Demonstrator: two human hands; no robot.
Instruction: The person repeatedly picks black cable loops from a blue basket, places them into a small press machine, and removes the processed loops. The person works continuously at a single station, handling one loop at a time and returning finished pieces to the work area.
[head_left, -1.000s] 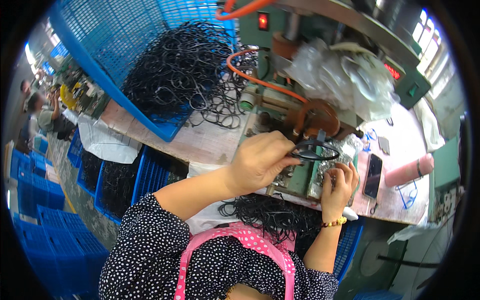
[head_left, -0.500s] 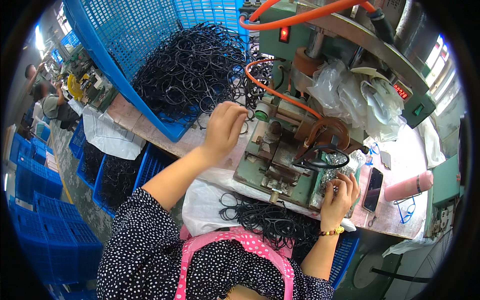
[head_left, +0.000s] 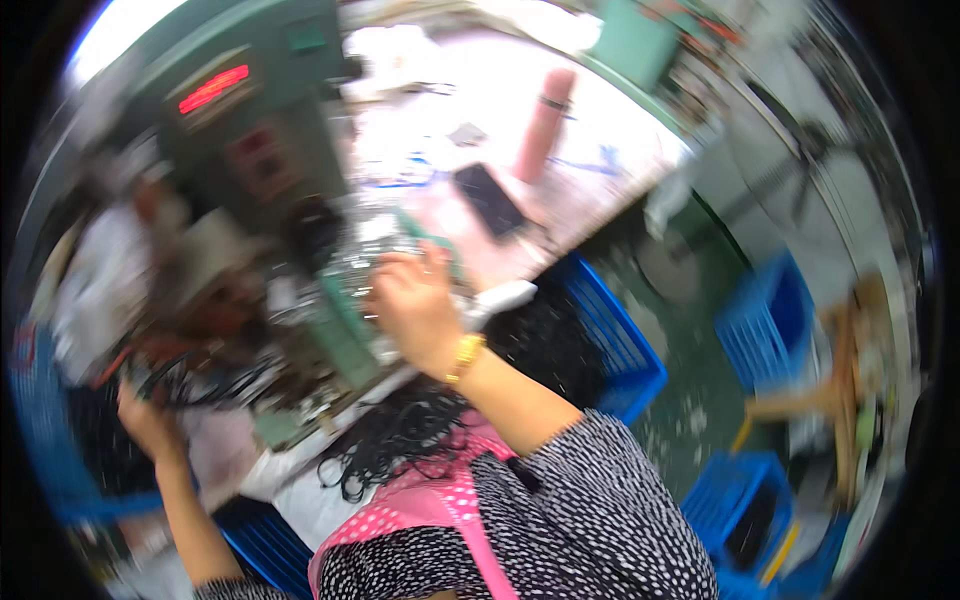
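Motion blur smears much of the picture. My right hand (head_left: 415, 305) reaches over a heap of small shiny pieces (head_left: 385, 235) beside the green press machine (head_left: 315, 115). Its fingers bend down toward the heap, and whatever they pinch is too small to make out. At the far left, my left hand (head_left: 150, 425) is raised against dark cords (head_left: 210, 385) at the press; its fingers are too smeared to read. A tangle of black rubber-like loops (head_left: 390, 445) lies over the edge in front of my pink dotted apron (head_left: 405, 505).
On the table lie a dark phone (head_left: 488, 200) and a pink bottle (head_left: 545, 125). A blue crate (head_left: 630, 355) stands below the table edge. Farther right are a fan (head_left: 815, 145), another blue basket (head_left: 765, 320) and a wooden stand (head_left: 840, 395). A large blue basket (head_left: 40, 440) borders the left.
The view has swung to the right, so the press now sits at the left. My left hand has come to the dark cords at the press. My right hand stays by the shiny pieces.
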